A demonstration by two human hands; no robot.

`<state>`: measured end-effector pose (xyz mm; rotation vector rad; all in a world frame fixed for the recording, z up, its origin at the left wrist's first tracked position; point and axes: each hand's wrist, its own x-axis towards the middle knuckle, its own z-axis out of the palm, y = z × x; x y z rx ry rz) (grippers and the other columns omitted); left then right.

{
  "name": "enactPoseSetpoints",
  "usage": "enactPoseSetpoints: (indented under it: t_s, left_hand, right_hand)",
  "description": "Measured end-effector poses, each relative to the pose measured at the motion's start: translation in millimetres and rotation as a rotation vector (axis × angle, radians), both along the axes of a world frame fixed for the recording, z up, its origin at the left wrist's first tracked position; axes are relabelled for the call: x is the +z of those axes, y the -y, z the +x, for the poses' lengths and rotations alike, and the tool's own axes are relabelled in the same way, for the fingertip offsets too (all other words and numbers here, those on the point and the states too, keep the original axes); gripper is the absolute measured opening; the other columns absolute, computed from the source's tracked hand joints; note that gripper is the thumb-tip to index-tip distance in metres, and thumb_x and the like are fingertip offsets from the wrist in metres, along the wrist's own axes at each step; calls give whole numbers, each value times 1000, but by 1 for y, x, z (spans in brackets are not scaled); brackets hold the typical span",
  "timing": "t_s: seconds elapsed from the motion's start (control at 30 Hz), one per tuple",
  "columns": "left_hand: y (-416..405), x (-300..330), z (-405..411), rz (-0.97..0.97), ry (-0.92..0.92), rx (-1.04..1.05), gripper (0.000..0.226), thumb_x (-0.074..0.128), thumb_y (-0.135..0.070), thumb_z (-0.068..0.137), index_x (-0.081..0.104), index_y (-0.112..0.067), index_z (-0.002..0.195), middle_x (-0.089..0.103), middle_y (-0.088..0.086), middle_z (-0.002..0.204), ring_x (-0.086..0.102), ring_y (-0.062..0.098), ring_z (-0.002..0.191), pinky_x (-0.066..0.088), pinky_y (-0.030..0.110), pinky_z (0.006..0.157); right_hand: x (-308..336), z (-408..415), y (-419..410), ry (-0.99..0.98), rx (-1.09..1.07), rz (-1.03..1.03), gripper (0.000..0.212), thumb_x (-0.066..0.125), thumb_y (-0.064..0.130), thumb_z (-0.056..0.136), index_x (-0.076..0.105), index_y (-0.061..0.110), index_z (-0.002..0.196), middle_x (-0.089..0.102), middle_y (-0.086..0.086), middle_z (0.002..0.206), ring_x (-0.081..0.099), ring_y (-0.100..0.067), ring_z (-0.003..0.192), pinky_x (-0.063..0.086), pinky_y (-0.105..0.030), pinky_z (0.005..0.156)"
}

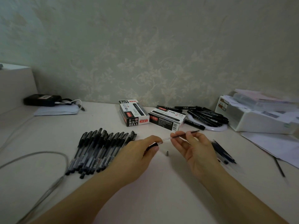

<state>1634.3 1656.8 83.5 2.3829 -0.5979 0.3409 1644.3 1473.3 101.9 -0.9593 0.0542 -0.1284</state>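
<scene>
– Right, hands first. Where are they?
– Both up over the table [161,188], mid-frame. My L hand [142,152] grips a pen barrel [165,139], thumb & forefinger clamped on the black grip end, clear part sticking out to the right.
– And the other?
– My R hand [195,149] pinches a refill [186,133] betw. thumb & fingertips, the other fingers loosely curled. The refill is tilted, far end higher, near end meeting the barrel's open mouth. How far it's in, can't tell.
– Anything loose under you?
– A small grey tip [167,153] stands on the table, betw. the two hands, touching neither.
– Surroundings?
– Pile of pens [100,151] to the left, laid roughly parallel, caps away from me. Heap of spare refills [224,152] just behind my R wrist, blurred. Two marker boxes [167,118] further back, side by side near the wall. Black markers [208,116] heaped to their right. A grey cable [40,155] loops at far left.
</scene>
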Motion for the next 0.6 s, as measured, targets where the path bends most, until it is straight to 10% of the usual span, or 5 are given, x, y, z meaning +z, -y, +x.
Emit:
enactPoseSetpoints:
  t_s: [0.27,0.6]
  left_hand:
    - [0,0,0,-9,13,3,22,42,-39,99,51,-42,120,64,-10,85,56,6,76,50,36,72]
    - [-1,-2,1,-40,-3,32,24,43,-38,99,51,-39,122,66,-12,94,60,4,87,52,33,79]
  right_hand:
    - [-10,1,2,73,83,-189,8,53,6,99,55,2,105,74,-17,96,74,-29,95,60,-28,74]
    - [-12,-5,6,169,8,-1286,32,80,41,77,68,38,106,61,14,100,60,-3,83,48,-15,72]
